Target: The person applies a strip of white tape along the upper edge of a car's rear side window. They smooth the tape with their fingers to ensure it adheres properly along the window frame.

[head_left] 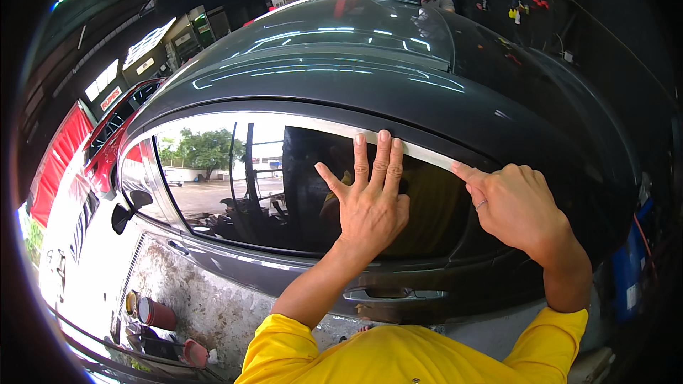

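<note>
A dark grey car [299,89] stands before me, its side window [306,192] framed along the top by a bright, pale trim strip [427,155]. My left hand [373,195] is open, with fingers spread over the glass and its fingertips resting on that strip. Farther right, my right hand [519,206] has its index finger stretched to the strip's rear part. Its other fingers are curled in and wear a thin ring [482,203]; whether they hold anything is hidden.
Below the window are door handles [395,294], and a side mirror [128,210] juts out at left. A reddish bucket [156,313] and a pink scoop-like container [194,353] are on the stained floor. A red car [107,160] stands beyond. At the back is a person [435,0].
</note>
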The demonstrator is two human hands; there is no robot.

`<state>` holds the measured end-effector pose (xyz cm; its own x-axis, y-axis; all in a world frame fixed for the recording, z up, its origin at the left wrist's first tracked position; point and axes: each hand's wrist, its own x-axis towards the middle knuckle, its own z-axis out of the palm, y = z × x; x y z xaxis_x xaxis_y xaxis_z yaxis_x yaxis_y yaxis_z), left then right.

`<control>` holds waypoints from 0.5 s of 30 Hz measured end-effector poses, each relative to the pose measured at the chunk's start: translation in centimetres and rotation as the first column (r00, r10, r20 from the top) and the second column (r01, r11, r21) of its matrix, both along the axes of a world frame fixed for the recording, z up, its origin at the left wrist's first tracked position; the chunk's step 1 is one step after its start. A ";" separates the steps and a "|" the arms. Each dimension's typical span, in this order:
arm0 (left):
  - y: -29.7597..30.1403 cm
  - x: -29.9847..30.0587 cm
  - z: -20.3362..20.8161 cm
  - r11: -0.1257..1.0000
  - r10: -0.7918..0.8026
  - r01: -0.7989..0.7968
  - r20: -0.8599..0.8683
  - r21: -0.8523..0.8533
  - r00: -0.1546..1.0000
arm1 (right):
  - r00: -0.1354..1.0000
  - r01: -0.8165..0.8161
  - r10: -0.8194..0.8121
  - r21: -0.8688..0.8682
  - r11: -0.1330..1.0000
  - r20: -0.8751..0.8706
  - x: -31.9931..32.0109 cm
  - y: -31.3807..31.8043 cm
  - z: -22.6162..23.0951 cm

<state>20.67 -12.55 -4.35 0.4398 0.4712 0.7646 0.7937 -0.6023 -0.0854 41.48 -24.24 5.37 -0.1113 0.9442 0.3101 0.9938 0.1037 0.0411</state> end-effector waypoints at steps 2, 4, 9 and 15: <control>0.0 0.2 -0.1 1.000 -0.009 0.009 0.002 -0.010 1.000 | 1.000 -0.010 0.010 -0.001 1.000 -0.007 0.1 0.0 -0.1; -0.1 0.3 -0.1 0.999 -0.024 0.025 0.001 -0.027 1.000 | 1.000 -0.019 0.018 -0.009 1.000 -0.019 0.2 0.0 -0.1; -0.3 0.7 -0.2 0.998 -0.033 0.034 0.020 -0.050 0.999 | 1.000 -0.022 0.022 0.011 1.000 -0.012 0.4 -0.3 -0.5; -0.6 1.1 0.1 0.999 0.041 -0.041 -0.018 -0.021 0.999 | 0.993 -0.087 0.089 0.026 0.996 -0.082 1.3 -0.2 -0.3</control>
